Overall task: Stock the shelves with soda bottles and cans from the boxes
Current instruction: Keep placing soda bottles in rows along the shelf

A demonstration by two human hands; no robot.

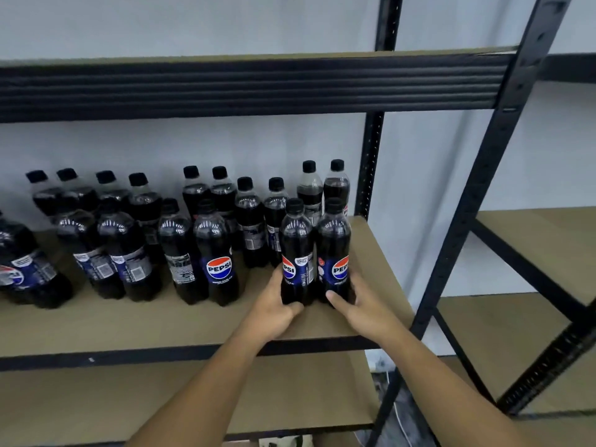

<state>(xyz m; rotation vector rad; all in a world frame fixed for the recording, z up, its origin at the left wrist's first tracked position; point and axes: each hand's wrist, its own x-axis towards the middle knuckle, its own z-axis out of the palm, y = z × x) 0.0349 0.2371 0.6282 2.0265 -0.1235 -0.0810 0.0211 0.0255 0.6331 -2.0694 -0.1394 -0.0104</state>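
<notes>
**While Both Hands Grip, Two Cola Bottles Stand at the Shelf's Right End**

Where the middle shelf (193,321) meets the left edge of the view, a dark edge bottle (22,269) with a blue label stands partly cut off by the frame. To its right, more black-capped stocked bottles (129,246) stand in pairs, some at the front and some at the back. One of them, the logo bottle (219,267), turns its Pepsi badge to the camera.

Next comes the left hand (274,306). Its fingers are curled round the foot of the first held bottle (296,250), with the thumb (292,307) pressed on the front. That bottle is upright, its base down at the brown board. It touches the second held bottle (333,246) just beside it.

The right hand (364,306) is clamped low on that second bottle in the same way, its thumb lying across the front. Both bottles are near the shelf's right end, in front of two back bottles (309,188) by the wall.

Farther right a black upright post (477,195) rises. Past it a second shelving unit (548,240) shows brown boards. A black beam (225,88) runs overhead and a lower shelf (161,398) lies beneath.
</notes>
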